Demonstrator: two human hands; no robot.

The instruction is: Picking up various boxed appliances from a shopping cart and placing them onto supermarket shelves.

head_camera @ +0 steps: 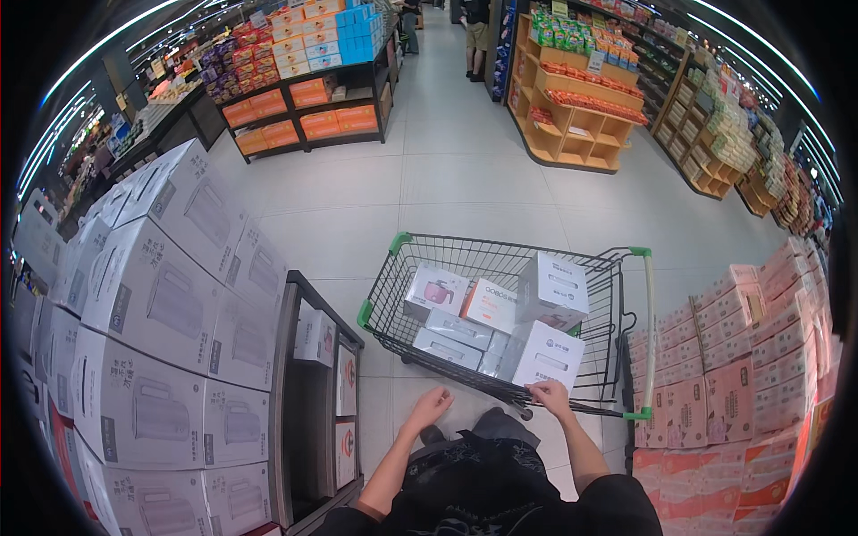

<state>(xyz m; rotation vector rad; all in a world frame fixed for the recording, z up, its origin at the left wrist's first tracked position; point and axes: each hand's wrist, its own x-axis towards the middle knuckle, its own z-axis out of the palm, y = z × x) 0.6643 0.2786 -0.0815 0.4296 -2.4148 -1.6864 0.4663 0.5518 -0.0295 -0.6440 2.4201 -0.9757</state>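
Before me stands a wire shopping cart (395, 285) with green corner pieces, holding several boxed goods. My right hand (552, 396) is at its near rim, fingertips against the lower edge of a tilted white box (551, 354); whether they grip box or rim is unclear. My left hand (431, 406) hangs in front of my body, short of the cart, fingers curled and nothing visible in them. Also inside lie a box picturing a pink pot (436, 292), a white-and-orange box (491, 305), a tall white box (554, 285) and flat grey boxes (448, 347).
Stacked kettle boxes (175, 295) rise at left beside a dark shelf unit (305, 409) with boxes. Pink packaged goods (710, 402) are piled at right, by the cart handle (647, 328). Ahead are a wooden display shelf (576, 141), a black rack (301, 120) and a person (476, 40).
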